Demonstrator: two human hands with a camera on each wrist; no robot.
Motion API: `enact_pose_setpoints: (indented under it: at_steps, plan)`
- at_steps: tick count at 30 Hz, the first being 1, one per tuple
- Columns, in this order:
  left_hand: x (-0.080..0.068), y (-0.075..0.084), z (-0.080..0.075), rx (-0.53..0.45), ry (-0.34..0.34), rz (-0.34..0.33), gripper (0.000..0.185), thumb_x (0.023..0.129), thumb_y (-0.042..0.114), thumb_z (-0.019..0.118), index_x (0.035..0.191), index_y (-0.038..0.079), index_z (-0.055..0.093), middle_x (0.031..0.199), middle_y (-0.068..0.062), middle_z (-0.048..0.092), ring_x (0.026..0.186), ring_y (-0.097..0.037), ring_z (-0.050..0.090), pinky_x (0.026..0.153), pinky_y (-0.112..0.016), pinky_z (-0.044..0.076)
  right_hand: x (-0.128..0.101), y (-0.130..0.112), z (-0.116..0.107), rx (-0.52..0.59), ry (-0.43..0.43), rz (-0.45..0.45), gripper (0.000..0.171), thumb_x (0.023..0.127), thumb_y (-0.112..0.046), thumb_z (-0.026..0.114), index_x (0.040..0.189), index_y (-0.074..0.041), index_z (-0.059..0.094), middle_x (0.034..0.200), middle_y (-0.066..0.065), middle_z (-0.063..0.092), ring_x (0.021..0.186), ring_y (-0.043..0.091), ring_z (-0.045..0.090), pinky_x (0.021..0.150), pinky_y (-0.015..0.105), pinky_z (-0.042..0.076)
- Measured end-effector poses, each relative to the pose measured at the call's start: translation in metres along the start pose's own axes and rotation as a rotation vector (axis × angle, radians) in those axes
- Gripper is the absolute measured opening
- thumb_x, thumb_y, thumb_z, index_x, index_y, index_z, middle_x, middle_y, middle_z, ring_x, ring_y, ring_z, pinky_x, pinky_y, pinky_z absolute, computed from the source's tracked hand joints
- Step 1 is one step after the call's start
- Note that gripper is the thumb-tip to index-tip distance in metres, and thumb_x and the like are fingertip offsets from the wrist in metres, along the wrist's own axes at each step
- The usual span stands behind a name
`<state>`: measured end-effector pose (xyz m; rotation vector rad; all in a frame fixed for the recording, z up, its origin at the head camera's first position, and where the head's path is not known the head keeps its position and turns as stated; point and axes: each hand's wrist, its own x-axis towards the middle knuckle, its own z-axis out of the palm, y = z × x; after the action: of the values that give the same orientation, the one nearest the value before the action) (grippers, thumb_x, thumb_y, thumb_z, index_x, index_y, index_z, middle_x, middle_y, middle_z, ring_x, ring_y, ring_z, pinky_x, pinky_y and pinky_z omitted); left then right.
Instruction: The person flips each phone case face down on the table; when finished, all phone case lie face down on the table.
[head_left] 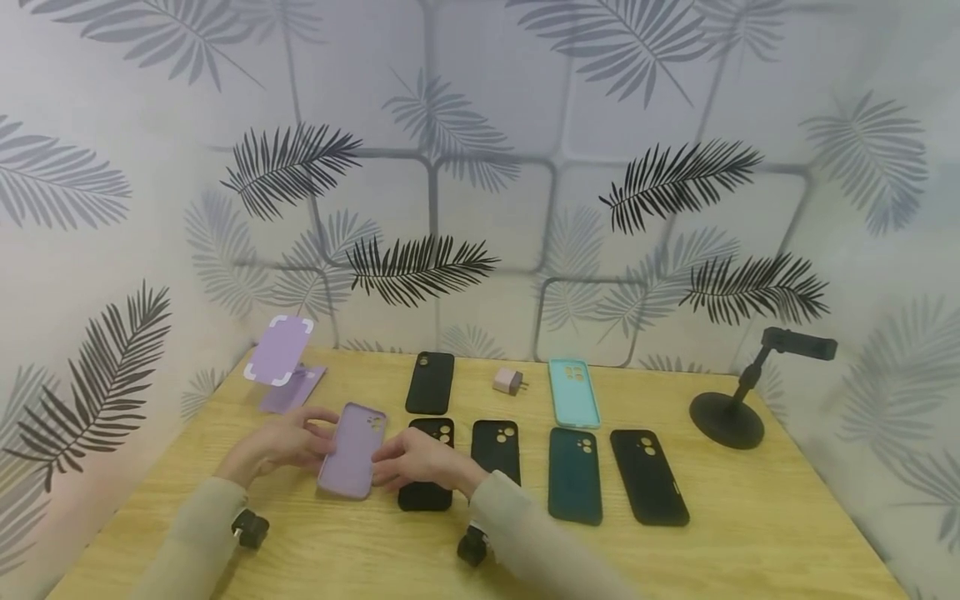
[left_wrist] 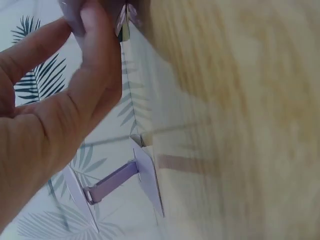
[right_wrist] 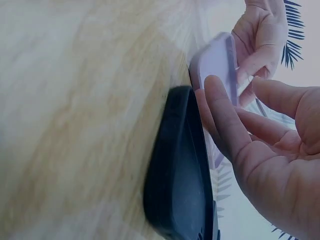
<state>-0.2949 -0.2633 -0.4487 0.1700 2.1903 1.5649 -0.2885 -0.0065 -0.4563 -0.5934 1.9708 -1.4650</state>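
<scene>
A light purple phone case sits low over the left part of the table, its camera cutout at the upper right. My left hand pinches its left edge; in the left wrist view the thumb and a finger meet at the case near the top. My right hand is at the case's right edge, fingers fairly straight and close against it, whether touching I cannot tell. Beneath that hand lies a black phone case, partly hidden by it. The right wrist view shows this black case beside the purple one.
Further cases lie about: black, black, dark teal, black and light blue. A charger plug is at the back. A purple phone stand stands back left, a black stand at right.
</scene>
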Motion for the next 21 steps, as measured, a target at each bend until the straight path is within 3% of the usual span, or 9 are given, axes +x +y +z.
enact_pose_setpoints:
  at_steps: [8,16,21]
  plan:
    - [0.002,0.000,-0.009,-0.124,-0.123,0.071,0.072,0.094,0.008,0.065,0.151,-0.002,0.023,0.118,-0.020,0.061,0.102,-0.028,0.066,0.089,-0.047,0.057,0.004,0.005,0.007,0.059,-0.041,-0.021,0.044,0.096,-0.009,0.062,0.135,0.008,0.053,0.130,0.020,0.062,0.105,0.027,0.068,0.087,0.039,0.059]
    - [0.005,0.000,-0.004,-0.154,-0.187,0.099,0.070,0.097,0.015,0.063,0.153,0.006,0.022,0.130,-0.027,0.055,0.111,-0.034,0.063,0.094,-0.051,0.054,0.006,0.003,0.011,0.160,-0.088,-0.032,0.051,0.104,-0.030,0.049,0.148,-0.006,0.041,0.138,0.017,0.057,0.120,0.035,0.061,0.093,0.044,0.056]
    - [0.009,0.002,0.002,-0.148,-0.209,0.098,0.066,0.097,0.016,0.063,0.151,0.006,0.027,0.135,-0.031,0.047,0.113,-0.033,0.062,0.095,-0.050,0.054,0.007,0.001,0.012,0.185,-0.074,-0.060,0.050,0.103,-0.033,0.050,0.149,-0.015,0.040,0.134,0.017,0.057,0.118,0.037,0.061,0.092,0.046,0.057]
